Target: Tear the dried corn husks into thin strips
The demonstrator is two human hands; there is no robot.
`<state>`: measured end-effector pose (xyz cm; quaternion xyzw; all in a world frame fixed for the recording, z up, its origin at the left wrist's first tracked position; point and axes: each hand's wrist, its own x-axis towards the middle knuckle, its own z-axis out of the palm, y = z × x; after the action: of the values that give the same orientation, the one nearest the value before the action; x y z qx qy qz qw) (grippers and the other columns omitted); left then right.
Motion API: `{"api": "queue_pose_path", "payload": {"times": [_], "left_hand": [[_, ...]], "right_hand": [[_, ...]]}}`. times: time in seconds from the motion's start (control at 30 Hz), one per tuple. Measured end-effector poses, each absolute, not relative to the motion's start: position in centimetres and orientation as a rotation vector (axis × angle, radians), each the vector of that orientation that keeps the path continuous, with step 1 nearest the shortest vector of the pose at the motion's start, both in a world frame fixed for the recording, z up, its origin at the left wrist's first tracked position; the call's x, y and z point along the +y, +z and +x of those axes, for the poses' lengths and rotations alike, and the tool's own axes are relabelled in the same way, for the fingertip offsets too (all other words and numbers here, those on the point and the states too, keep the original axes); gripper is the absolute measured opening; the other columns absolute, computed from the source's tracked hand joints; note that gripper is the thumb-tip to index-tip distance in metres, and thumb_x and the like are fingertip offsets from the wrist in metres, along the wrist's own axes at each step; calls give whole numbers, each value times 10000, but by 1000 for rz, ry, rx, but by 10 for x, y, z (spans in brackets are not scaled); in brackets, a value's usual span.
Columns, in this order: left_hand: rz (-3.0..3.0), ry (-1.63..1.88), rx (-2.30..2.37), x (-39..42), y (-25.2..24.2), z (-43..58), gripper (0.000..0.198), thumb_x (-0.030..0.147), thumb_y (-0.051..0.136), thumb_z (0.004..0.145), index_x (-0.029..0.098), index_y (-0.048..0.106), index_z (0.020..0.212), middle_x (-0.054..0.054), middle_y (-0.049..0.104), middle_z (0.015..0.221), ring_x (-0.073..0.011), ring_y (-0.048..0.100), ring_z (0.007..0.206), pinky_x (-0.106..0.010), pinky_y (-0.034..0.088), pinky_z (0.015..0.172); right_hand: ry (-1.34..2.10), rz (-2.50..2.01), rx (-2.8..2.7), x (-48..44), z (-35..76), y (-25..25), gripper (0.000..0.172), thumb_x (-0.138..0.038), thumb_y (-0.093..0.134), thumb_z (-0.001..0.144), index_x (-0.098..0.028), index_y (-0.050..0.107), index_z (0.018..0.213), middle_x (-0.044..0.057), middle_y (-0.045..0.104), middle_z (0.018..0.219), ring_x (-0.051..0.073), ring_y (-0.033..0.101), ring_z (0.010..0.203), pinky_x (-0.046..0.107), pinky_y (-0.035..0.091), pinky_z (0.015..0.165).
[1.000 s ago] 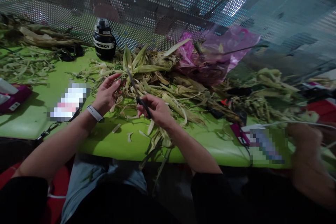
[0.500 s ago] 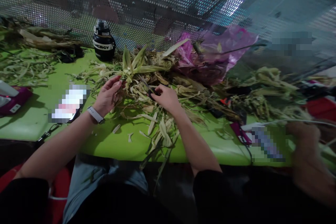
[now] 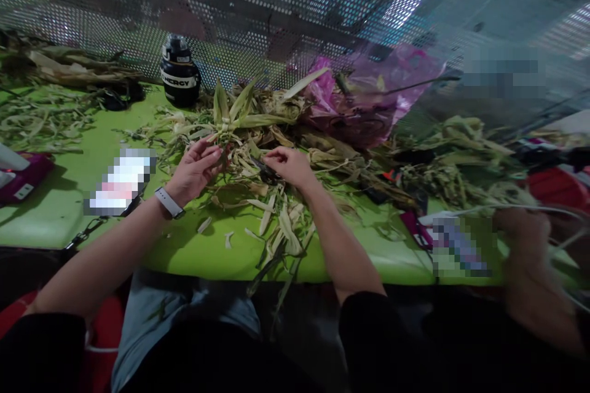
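My left hand (image 3: 196,169), with a white band on the wrist, pinches at the base of a pale green husk piece (image 3: 229,115) with several pointed leaves spread upward. To its right, my right hand (image 3: 288,166) is closed around dark scissors (image 3: 266,171), partly hidden by the fingers and pointing up and left. Between and below the hands lie cut husk strips (image 3: 289,230), some hanging over the front edge of the green table (image 3: 198,261).
A black bottle (image 3: 179,77) stands behind my left hand. At the back are a pink plastic bag (image 3: 369,101) and a perforated screen. A phone (image 3: 122,181) lies left. On the right, another person's hand (image 3: 523,227) is near a second phone (image 3: 461,247) and a cable.
My left hand has moved slightly right, its fingers more curled. My right hand has turned a little, and the scissors show lower beside its fingertips. The view has shifted slightly.
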<state>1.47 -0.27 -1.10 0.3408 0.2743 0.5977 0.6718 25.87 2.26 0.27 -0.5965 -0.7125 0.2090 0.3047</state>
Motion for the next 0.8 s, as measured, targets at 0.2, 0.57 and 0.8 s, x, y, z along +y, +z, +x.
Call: {"api": "queue_pose_path", "payload": {"times": [0.2,0.57,0.8], "left_hand": [[827,1073,629,-16,-12,26,427,128,784,689,202,651,1088,1,716,830,-135,691,779,-272,587,747],[934,883,766,-5,-17,20,228,243,732,767,99,682,936,-9,636,677,-45,542,498,-118,433,434],[756,1250,779,-2,-3,16,148,195,693,738,179,682,884,-13,655,755,-103,599,659,-173,488,537]], "right_hand": [[1461,-916,-1413,-5,201,-3,438,-496,738,684,-197,682,999,18,707,904,129,618,750,249,514,678],[1126,-934,-874,33,243,3,280,-407,676,753,-216,608,946,6,705,901,135,652,836,313,552,792],[1155,-896,-1043,27,243,5,449,-326,806,616,-220,583,991,-41,679,828,117,641,772,237,530,708]]}}
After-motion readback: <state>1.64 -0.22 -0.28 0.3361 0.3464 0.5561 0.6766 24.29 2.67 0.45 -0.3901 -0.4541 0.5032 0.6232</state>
